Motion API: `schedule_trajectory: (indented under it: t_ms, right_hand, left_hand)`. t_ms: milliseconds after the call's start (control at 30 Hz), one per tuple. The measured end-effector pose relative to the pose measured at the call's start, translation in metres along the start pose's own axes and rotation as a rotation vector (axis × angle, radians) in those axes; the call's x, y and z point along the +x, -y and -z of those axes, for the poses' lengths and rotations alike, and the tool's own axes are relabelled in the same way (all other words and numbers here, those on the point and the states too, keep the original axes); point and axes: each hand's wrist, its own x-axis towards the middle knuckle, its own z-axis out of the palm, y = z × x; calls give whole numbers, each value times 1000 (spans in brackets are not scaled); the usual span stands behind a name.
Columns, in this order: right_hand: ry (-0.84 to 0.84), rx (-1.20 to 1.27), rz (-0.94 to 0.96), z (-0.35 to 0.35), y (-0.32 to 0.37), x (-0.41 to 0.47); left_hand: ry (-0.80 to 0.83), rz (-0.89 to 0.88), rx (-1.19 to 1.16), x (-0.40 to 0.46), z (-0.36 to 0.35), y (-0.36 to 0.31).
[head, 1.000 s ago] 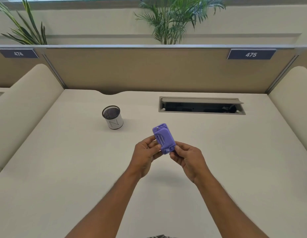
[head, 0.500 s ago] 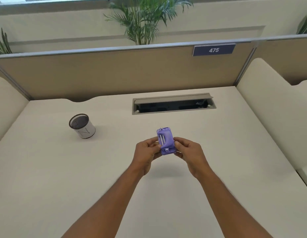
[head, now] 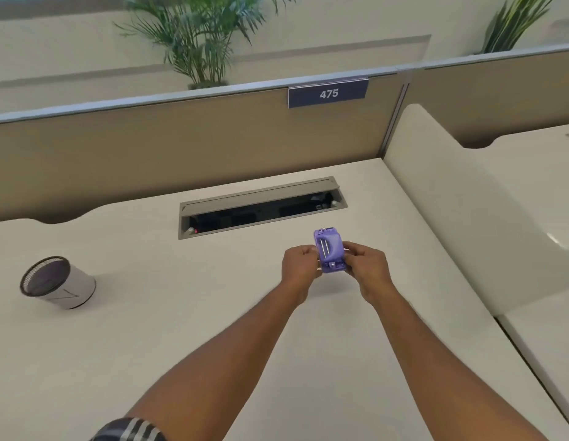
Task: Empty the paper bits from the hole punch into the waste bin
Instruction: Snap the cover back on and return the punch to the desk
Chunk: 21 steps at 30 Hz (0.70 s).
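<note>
A small purple hole punch [head: 329,249] is held above the desk, its underside with two metal strips turned up toward me. My left hand [head: 299,268] pinches its left side and my right hand [head: 367,270] grips its right side and near end. A small white cylindrical bin with a dark mesh rim [head: 55,283] stands on the desk far to the left, well apart from both hands. No paper bits are visible.
The cream desk [head: 181,329] has an open cable tray slot [head: 261,208] just beyond the hands. A tan partition [head: 149,148] with a 475 label [head: 328,93] runs along the back. A rounded cream divider [head: 467,224] rises at the right.
The view has swung to the right, so the bin now sits near the left edge. Both hands keep hold of the hole punch, which has turned a little more upright.
</note>
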Motion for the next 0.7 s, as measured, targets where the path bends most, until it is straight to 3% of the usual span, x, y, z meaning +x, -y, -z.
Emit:
schedule_trajectory:
  t_ms: [700]
  right_hand:
    - [-101,-493,130,55,21,141]
  left_hand:
    - [82,13,364,125,-132,-20]
